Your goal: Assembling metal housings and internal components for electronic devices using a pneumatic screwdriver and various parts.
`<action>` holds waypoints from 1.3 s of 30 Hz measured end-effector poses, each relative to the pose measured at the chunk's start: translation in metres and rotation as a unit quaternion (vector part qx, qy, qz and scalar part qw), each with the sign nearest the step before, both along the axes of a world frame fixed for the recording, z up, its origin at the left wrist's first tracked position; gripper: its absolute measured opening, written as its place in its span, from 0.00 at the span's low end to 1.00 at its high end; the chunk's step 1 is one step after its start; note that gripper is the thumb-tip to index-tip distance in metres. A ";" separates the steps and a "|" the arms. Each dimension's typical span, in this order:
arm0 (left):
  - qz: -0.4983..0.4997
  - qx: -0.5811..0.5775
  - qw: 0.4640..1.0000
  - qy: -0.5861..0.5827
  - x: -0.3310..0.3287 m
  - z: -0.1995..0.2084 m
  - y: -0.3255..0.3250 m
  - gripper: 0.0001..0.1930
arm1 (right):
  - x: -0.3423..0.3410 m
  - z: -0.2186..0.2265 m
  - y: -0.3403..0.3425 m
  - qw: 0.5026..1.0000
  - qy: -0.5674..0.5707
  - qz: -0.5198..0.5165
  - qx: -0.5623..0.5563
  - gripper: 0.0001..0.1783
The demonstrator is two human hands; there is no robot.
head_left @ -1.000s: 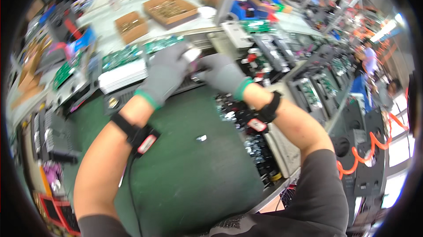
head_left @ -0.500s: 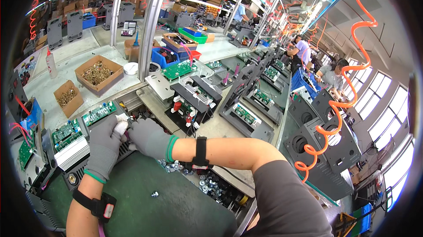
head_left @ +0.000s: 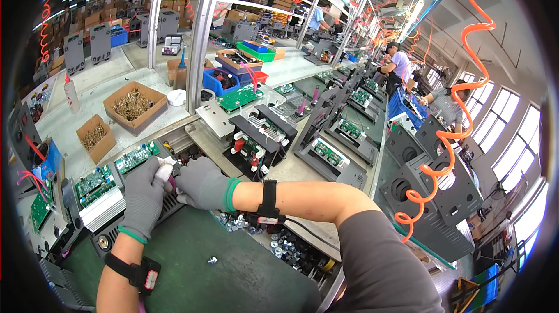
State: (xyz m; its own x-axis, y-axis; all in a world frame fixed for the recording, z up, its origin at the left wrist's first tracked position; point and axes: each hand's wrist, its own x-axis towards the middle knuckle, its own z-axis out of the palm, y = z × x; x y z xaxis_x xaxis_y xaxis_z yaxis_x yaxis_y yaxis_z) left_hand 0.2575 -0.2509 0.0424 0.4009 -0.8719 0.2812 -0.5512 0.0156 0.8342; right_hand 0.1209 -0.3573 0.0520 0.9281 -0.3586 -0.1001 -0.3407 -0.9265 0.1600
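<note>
Head view shows dark-grey slotted metal chassis [head_left: 167, 207] at far edge of flat green mat [head_left: 221, 278]. There, left grey-gloved hand [head_left: 144, 196] and right grey-gloved hand [head_left: 204, 185] curl their fingers; what these clamp, one cannot tell. Close two-handed work seems in hand, calling next for steadiness.

The left hand [head_left: 144, 196], gloved in grey with a green cuff, is at the tabletop's [head_left: 174, 266] far edge, fingers curled toward the right hand [head_left: 204, 185], similarly gloved, knuckles up and fingers bent. The left forearm [head_left: 116, 289] slants up over the tabletop's left part; the right forearm [head_left: 305, 199] lies nearly level across its right edge, elbow bent, both wearing black straps [head_left: 269, 196].
</note>
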 end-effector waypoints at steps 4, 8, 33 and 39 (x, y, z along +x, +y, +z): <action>-0.010 -0.002 1.000 -0.024 0.001 -0.001 -0.001 0.09 | -0.014 -0.003 -0.007 0.994 -0.060 0.002 0.094 0.16; -0.004 -0.009 1.000 -0.026 -0.001 -0.001 -0.002 0.10 | -0.021 -0.015 -0.008 0.981 -0.193 0.018 0.003 0.14; -0.006 -0.109 0.969 -0.221 -0.025 -0.004 0.000 0.11 | -0.061 0.013 0.043 0.944 -0.279 0.173 0.033 0.12; 0.094 0.105 0.940 -0.311 -0.055 0.014 0.163 0.17 | -0.122 -0.011 0.108 0.945 -0.109 0.257 0.168 0.24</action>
